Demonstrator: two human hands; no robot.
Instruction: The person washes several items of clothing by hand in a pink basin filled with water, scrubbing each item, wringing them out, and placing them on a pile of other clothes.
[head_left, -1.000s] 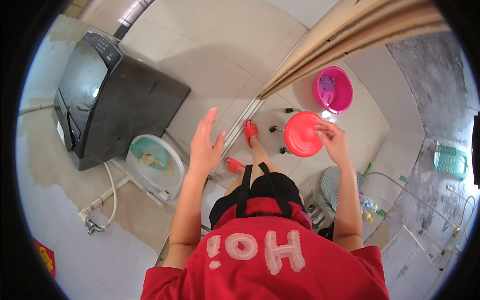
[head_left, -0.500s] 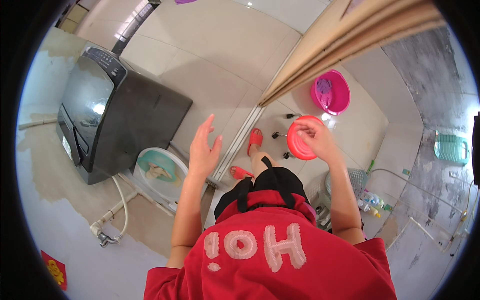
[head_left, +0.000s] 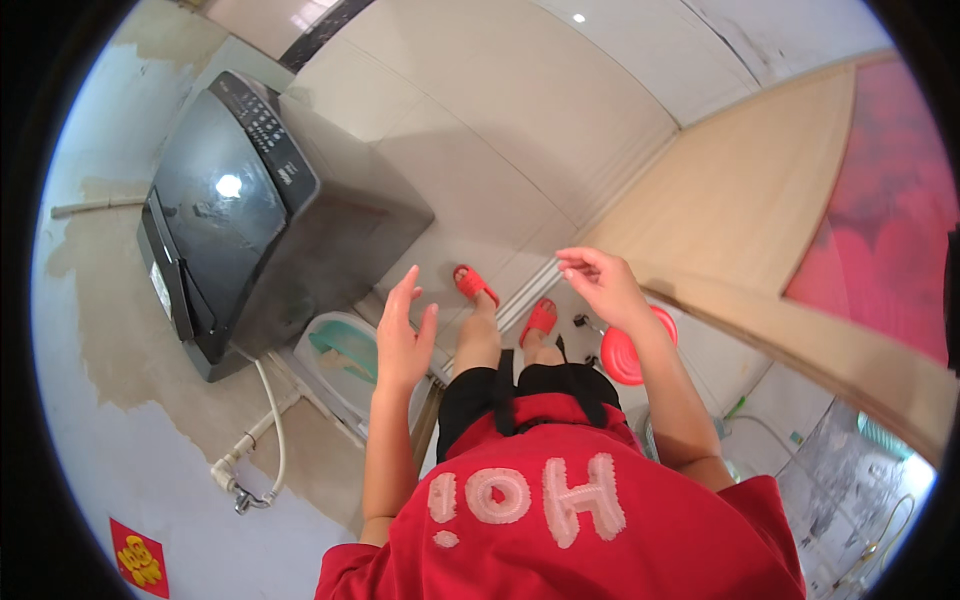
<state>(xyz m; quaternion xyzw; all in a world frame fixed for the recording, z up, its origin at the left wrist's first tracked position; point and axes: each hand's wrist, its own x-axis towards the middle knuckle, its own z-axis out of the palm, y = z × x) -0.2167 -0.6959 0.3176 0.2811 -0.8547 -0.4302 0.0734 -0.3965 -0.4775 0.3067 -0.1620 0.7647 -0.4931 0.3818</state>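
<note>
My left hand is raised in the air with its fingers extended and the thumb apart, holding nothing. It is nearest to a dark top-loading washing machine and a white tub that has a teal basin inside. Some pale cloth lies in that basin, partly hidden by its rim. My right hand hovers with loosely bent fingers, also with nothing in it. Below that wrist is a round red stool seat, partly covered by my forearm. Neither hand touches anything.
A door track crosses the tiled floor between my red slippers. To the right stands a wooden door panel with a pink-red section. On the left wall a tap joins a white hose.
I have stepped forward, with one slipper now over the door track. The washing machine looks closer, the door panel fills more of the right, and the pink basin has left view. Both hands stay raised.
</note>
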